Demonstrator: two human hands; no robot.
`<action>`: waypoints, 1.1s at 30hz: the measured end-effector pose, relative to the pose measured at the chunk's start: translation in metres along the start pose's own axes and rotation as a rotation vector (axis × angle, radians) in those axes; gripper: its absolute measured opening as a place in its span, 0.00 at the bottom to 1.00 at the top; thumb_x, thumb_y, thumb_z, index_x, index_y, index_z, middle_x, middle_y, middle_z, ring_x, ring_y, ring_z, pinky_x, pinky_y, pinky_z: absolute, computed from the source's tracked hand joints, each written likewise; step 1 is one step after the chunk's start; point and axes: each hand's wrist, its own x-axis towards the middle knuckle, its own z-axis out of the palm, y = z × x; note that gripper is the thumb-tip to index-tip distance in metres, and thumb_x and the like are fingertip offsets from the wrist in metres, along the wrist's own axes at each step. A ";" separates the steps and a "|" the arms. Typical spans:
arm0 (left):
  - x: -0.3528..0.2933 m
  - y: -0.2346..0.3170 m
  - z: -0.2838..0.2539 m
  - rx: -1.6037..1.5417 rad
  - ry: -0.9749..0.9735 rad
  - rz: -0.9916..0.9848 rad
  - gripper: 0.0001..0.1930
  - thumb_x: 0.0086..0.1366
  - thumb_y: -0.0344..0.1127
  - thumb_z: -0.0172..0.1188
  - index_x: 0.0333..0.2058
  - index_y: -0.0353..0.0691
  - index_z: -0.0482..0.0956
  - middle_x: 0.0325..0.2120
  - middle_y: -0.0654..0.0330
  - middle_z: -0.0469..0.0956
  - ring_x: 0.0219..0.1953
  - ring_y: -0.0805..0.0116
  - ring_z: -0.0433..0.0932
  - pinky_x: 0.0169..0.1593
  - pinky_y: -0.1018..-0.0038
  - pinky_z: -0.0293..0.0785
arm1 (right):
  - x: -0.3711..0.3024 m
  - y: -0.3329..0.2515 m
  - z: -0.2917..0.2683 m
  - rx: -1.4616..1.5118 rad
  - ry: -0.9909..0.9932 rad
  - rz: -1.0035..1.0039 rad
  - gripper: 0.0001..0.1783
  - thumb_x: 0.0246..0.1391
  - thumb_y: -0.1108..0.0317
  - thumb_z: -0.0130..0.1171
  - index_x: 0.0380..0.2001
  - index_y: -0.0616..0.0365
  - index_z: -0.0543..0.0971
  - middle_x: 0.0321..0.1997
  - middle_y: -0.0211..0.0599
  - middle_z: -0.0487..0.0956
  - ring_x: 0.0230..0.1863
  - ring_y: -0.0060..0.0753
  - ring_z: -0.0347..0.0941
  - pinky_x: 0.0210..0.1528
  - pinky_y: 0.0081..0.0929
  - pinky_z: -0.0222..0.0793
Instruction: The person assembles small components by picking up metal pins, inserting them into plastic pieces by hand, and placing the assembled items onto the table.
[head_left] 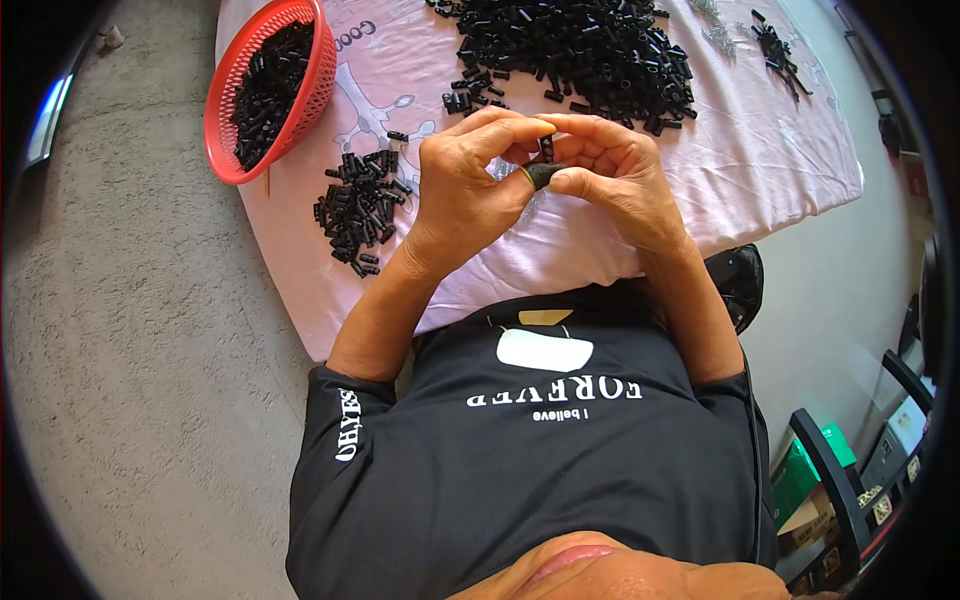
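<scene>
In front of my chest, over the near part of the pink cloth, my two hands meet at a small black tubular piece. My left hand is closed in a pinch on it, with a dark finger cover edged in yellow on the thumb. Fingers and thumb of my right hand are also closed around the piece from the other side. Its lower end is hidden by the thumbs. Nearest my left wrist lies a small heap of similar black pieces. Beyond both hands spreads a much larger pile of black tubular parts.
A red plastic basket full of black pieces tilts at the table's left edge. Small pale, wiry bits and some thin black pieces lie at far right. The pink cloth covers the table. Black-framed shelving stands at lower right.
</scene>
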 end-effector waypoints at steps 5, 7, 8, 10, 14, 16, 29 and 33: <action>-0.003 0.001 -0.002 -0.027 0.013 0.014 0.15 0.49 0.17 0.66 0.38 0.34 0.84 0.32 0.57 0.83 0.31 0.69 0.84 0.37 0.76 0.80 | -0.001 0.001 0.002 -0.026 0.022 0.016 0.27 0.55 0.79 0.66 0.59 0.65 0.74 0.47 0.42 0.83 0.47 0.27 0.81 0.54 0.24 0.78; -0.002 -0.004 -0.007 -0.006 0.009 -0.011 0.16 0.49 0.17 0.65 0.39 0.34 0.84 0.32 0.57 0.82 0.31 0.70 0.82 0.37 0.76 0.79 | -0.002 -0.002 0.006 0.015 0.010 0.041 0.26 0.56 0.79 0.66 0.59 0.64 0.75 0.46 0.40 0.83 0.47 0.26 0.80 0.54 0.23 0.77; -0.002 -0.008 -0.012 0.014 0.000 -0.037 0.16 0.49 0.16 0.65 0.40 0.35 0.84 0.32 0.58 0.81 0.31 0.70 0.81 0.38 0.76 0.79 | -0.002 -0.002 0.008 0.058 0.003 0.065 0.26 0.56 0.79 0.66 0.59 0.64 0.75 0.45 0.39 0.83 0.47 0.25 0.80 0.54 0.23 0.77; -0.005 -0.021 -0.026 0.116 0.057 -0.117 0.18 0.50 0.16 0.63 0.41 0.35 0.83 0.31 0.58 0.80 0.31 0.70 0.79 0.37 0.75 0.77 | -0.003 -0.002 0.007 -0.020 0.028 0.064 0.24 0.57 0.77 0.65 0.58 0.62 0.76 0.44 0.37 0.82 0.45 0.22 0.79 0.52 0.23 0.76; -0.024 -0.050 -0.060 0.494 0.170 -0.221 0.18 0.50 0.19 0.61 0.41 0.38 0.83 0.32 0.55 0.79 0.29 0.64 0.78 0.35 0.70 0.76 | -0.001 -0.003 0.001 -0.096 0.132 0.029 0.18 0.63 0.67 0.61 0.54 0.62 0.78 0.43 0.36 0.83 0.41 0.20 0.79 0.47 0.22 0.76; -0.031 -0.057 -0.072 0.559 0.152 -0.249 0.18 0.49 0.19 0.60 0.41 0.38 0.83 0.34 0.55 0.79 0.32 0.60 0.79 0.38 0.66 0.76 | 0.000 -0.004 -0.002 -0.112 0.169 0.056 0.16 0.66 0.67 0.57 0.53 0.62 0.78 0.41 0.34 0.83 0.40 0.21 0.77 0.46 0.19 0.74; -0.006 -0.038 -0.018 0.330 -0.070 -0.081 0.13 0.50 0.18 0.58 0.34 0.38 0.82 0.33 0.54 0.78 0.38 0.52 0.79 0.43 0.63 0.76 | 0.000 0.007 -0.007 -0.004 0.262 0.038 0.12 0.69 0.67 0.55 0.50 0.61 0.80 0.39 0.35 0.83 0.37 0.20 0.79 0.43 0.16 0.75; 0.000 -0.042 -0.012 0.400 -0.095 -0.058 0.15 0.48 0.17 0.57 0.36 0.39 0.82 0.34 0.55 0.77 0.40 0.52 0.78 0.45 0.62 0.76 | 0.000 0.005 -0.005 -0.051 0.268 0.039 0.12 0.68 0.68 0.55 0.50 0.61 0.80 0.39 0.35 0.83 0.37 0.20 0.79 0.43 0.17 0.75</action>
